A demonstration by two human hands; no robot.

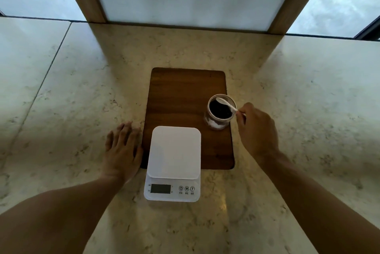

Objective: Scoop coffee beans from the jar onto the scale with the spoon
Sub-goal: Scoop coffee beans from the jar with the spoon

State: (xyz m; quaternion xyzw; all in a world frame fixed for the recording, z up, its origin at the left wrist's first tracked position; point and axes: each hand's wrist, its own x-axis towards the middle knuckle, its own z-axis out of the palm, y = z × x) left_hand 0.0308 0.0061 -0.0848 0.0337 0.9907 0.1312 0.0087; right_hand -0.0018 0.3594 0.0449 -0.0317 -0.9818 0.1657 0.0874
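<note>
Scale (pixel 174 152) was seen nearest, platform bare, display dark; its far half was set on the wooden board (pixel 185 93), its near end on the table (pixel 61 89). Left hand (pixel 121 151) was laid flat at the scale's 9 o'clock, fingers released, nothing held. Right hand (pixel 257 128) was pinched on the spoon (pixel 226 104) handle, bowl over the coffee beans (pixel 220 109) in the open jar (pixel 220 112), at the scale's 1 o'clock near the board's right edge. Risks judged: jar unbraced, could be tipped by a levering scoop; beans could be spilled in transit off the small spoon; nothing would be read if the scale is off.
</note>
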